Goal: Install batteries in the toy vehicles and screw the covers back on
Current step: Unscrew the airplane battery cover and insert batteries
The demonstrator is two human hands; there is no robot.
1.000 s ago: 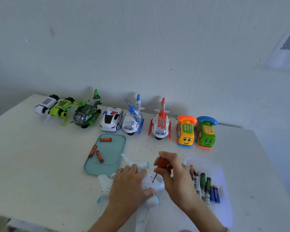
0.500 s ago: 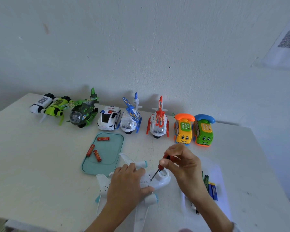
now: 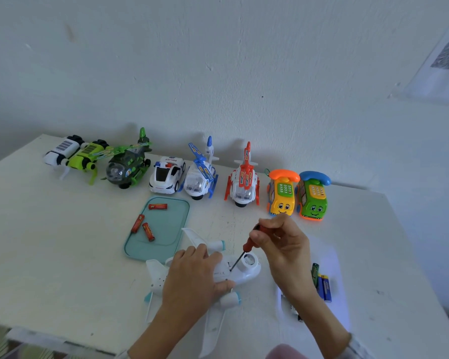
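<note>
Toy airplane, white with light-blue engine tips, lies belly-up on the bench at the near edge, its nose pointing to the right. The left hand lies over the middle of its body, palm down; the fingers curl over the far side of the fuselage and the thumb presses the near side, so the plane is held between them. Just to the right of these fingers the belly is uncovered, and there the metal tip of the screwdriver touches the plastic, beside a round opening near the nose.

The right hand holds the screwdriver by its red handle — the fingers are closed around the top of it and the shaft leans down and to the left, toward the left hand.

Behind the plane a teal tray carries three red batteries. To the right, partly hidden under the right forearm, a white tray holds more batteries, blue and green ones.

Along the wall stands a row of toys — two robot dogs, a green helicopter, a police car, a blue helicopter, a red helicopter and two toy telephones.
</note>
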